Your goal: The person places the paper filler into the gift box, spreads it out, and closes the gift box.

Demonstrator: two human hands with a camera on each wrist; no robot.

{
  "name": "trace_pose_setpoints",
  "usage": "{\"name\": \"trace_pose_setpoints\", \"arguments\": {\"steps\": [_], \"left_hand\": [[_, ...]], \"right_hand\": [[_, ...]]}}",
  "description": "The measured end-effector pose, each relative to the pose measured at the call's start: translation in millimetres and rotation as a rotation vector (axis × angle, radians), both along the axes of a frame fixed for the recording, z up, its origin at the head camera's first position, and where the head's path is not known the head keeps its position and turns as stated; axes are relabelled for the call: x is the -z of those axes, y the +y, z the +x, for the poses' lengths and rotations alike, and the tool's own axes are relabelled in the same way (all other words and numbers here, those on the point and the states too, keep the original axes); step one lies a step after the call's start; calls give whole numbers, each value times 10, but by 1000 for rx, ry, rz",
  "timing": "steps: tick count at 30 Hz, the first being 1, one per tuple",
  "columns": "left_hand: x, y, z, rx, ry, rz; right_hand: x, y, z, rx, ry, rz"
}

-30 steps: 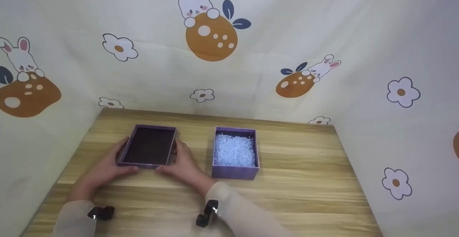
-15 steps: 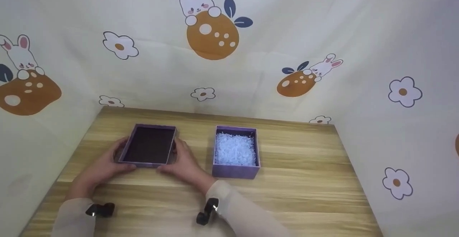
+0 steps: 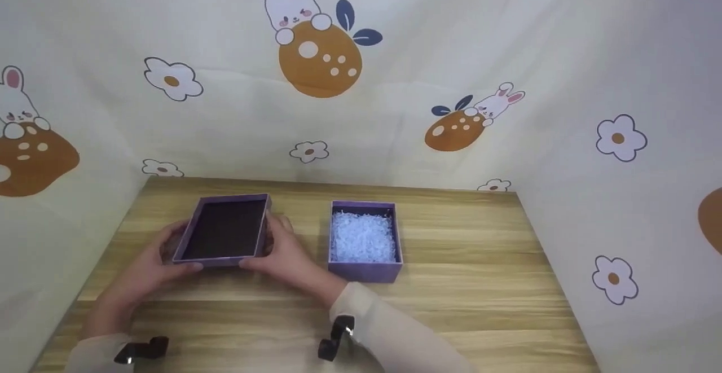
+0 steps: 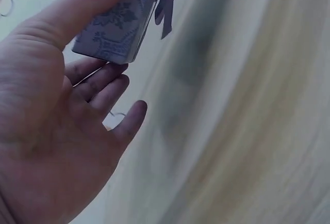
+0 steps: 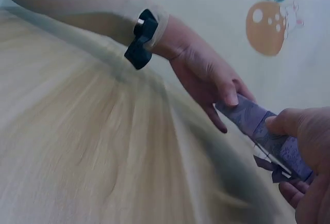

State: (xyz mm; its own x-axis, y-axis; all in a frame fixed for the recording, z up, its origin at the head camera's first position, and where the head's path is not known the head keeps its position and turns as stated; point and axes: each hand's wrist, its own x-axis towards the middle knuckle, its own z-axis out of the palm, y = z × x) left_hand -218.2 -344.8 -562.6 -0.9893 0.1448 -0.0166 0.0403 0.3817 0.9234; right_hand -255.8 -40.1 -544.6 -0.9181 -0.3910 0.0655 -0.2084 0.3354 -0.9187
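A shallow purple box lid (image 3: 225,229), dark inner side up, is held between both hands at the left. My left hand (image 3: 153,263) grips its left side and near corner, thumb along the front wall. On the opposite corner, my right hand (image 3: 286,254) holds the lid the same way. The left wrist view shows the patterned lid wall (image 4: 111,35) between thumb and fingers, with a purple ribbon (image 4: 166,12) hanging beneath. In the right wrist view the lid (image 5: 247,113) stands clear above the tabletop, and its ribbon bow (image 5: 278,171) dangles below.
To the right of the lid stands a purple box (image 3: 366,273) filled with white shredded paper (image 3: 364,237). Both are over a wood-grain table (image 3: 468,294). Cloth printed with rabbits and oranges (image 3: 318,62) encloses the back and sides.
Both hands have raised the lid and brought it a little nearer, tilting it slightly. The filled box stays where it was; the head view has shifted a bit.
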Motion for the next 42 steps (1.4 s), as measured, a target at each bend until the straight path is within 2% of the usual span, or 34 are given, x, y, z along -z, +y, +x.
{"name": "trace_pose_setpoints", "arguments": {"steps": [4, 7, 13, 17, 22, 25, 34, 37, 42], "left_hand": [[-143, 64, 84, -16, 62, 29], [-238, 147, 135, -11, 116, 84], [-361, 337, 153, 9, 211, 184], [-447, 472, 155, 3, 235, 183], [-541, 633, 145, -13, 242, 103], [-561, 755, 115, -1, 249, 96], [-476, 1199, -20, 80, 338, 224], [-472, 1341, -43, 101, 336, 253], [-489, 1571, -66, 132, 343, 289]], "right_hand": [[-206, 69, 79, -6, -1, -21], [-324, 144, 133, -5, -9, -33], [-501, 337, 178, -11, 21, -33], [-581, 488, 204, -12, 27, -11], [-659, 699, 215, -21, 44, -16], [-672, 844, 212, -18, 61, -12], [-614, 1363, 207, -24, 89, -30], [-607, 1540, 211, -32, 92, -36], [-570, 1805, 211, -51, 147, -64]]}}
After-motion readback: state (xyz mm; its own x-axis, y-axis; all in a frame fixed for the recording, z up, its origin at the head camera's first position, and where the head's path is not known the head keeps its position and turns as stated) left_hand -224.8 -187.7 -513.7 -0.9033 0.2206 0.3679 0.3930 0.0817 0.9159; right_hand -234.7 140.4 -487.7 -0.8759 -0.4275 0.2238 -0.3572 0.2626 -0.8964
